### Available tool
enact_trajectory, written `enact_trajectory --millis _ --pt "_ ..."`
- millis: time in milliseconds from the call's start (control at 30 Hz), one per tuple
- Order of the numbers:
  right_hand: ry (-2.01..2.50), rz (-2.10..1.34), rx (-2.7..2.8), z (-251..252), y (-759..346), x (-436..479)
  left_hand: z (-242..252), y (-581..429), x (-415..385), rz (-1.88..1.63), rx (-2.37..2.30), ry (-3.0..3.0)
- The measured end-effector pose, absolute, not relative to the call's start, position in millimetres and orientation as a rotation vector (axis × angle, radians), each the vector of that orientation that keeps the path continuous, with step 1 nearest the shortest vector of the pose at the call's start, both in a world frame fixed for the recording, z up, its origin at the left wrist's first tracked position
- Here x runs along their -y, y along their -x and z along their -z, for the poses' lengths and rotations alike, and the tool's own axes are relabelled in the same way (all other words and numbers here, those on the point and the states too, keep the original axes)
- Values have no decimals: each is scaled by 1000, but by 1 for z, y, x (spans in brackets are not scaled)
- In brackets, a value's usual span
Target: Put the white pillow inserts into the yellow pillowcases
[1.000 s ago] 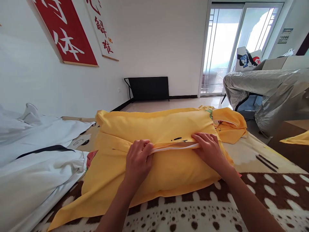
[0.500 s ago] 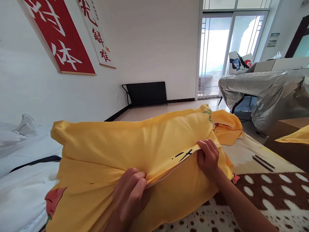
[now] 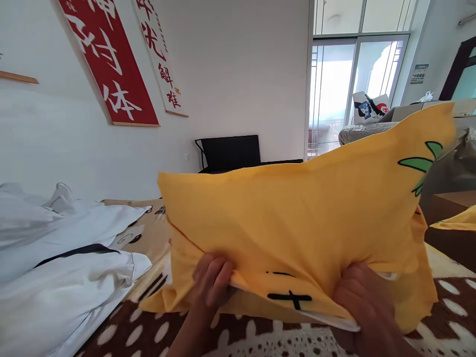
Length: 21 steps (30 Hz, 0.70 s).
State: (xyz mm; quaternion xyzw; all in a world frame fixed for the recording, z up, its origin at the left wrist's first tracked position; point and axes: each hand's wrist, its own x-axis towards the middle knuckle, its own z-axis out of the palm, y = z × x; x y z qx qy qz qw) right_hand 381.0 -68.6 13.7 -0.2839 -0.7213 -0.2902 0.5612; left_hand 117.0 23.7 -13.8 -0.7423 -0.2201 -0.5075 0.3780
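Note:
A yellow pillowcase (image 3: 297,213) with a filled, pillow-like shape stands raised in front of me, with green leaf prints near its upper right corner and black marks low on its front. My left hand (image 3: 213,280) is closed on the edge of its opening, left of the middle. Farther right, my right hand (image 3: 366,300) grips the same edge, its fingers bunching the fabric. Between the two hands a pale seam runs along the opening. What is inside the case is hidden.
The patterned brown and cream blanket (image 3: 148,332) lies beneath. White bedding with a black strap (image 3: 78,253) is at left. A cardboard box (image 3: 446,208) and another yellow cloth (image 3: 457,219) are at right. A folded black frame (image 3: 230,152) leans on the far wall.
The pillowcase has swung rightward and its right corner has risen. My right hand has moved right and down along with the opening's edge. Both hands still hold it.

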Motion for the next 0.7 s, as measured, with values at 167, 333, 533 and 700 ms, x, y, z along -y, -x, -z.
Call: enact_trajectory --millis 167,333,533,700 --pt "548 753 1533 -13 -378 48 16 -86 -61 1223 818 1897" --pt "564 702 1484 -7 -376 41 22 -60 -79 1222 851 1993" --pt "516 647 1441 5 -380 29 31 -73 -85 1320 930 1916" --pt "541 596 1453 1 -381 39 25 -82 -69 1632 1185 1751"
